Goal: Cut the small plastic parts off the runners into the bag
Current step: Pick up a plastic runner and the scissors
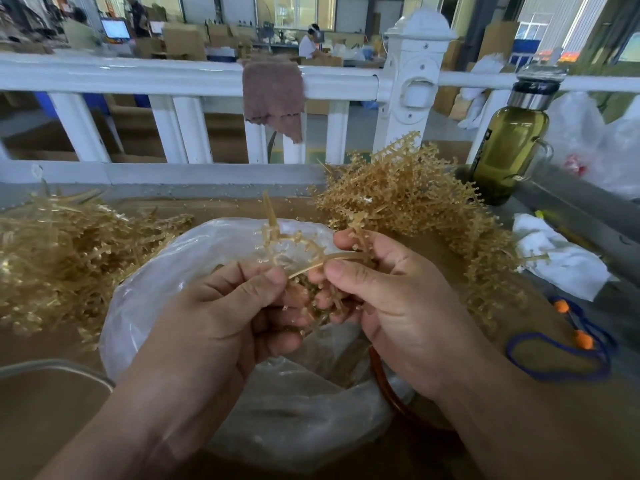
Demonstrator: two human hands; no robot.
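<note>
So that loosened parts presumably fall straight in, the left grip (221, 306) and right grip (391, 299) both pinch one amber runner (301, 247) at frame centre, over the clear bag (145, 296), beside the heap of runners (408, 199) at upper right.

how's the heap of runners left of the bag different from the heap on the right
The left heap lies low and flat; the right heap stands taller, rising in front of the white railing. The left heap looks stringy, mostly long thin strands; the right heap looks bushy, its short branches ending in knobs. Both are tan plastic, lying beside the bag.
</note>
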